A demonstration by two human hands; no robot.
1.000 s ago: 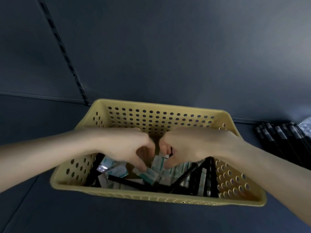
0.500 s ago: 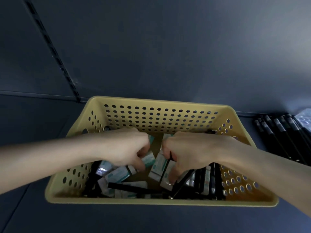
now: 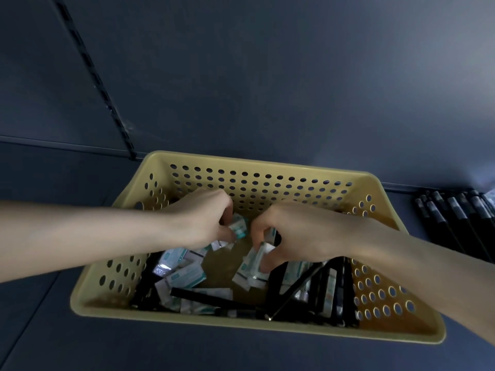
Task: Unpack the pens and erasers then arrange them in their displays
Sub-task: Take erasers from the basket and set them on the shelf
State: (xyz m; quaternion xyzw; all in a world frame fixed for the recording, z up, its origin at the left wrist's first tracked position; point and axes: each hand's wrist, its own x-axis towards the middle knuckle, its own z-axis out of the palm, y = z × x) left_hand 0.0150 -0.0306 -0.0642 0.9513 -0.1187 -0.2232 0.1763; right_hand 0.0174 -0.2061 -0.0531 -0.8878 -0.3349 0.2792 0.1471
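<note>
Rummaging in a perforated yellow plastic basket (image 3: 214,321).
Left grip (image 3: 201,218) pinches a wrapped boxy eraser (image 3: 239,227); right grip (image 3: 302,234) curls round another glossy packet (image 3: 253,261).

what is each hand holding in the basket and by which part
The left hand pinches a teal-and-white wrapped eraser by one end. The right hand grips another wrapped eraser packet near its upper end; whether it holds more cannot be told.

left hand (image 3: 203,218) pinching eraser packet (image 3: 239,228) | right hand (image 3: 302,234) curled round eraser packets (image 3: 253,262) | forearms converging
</note>
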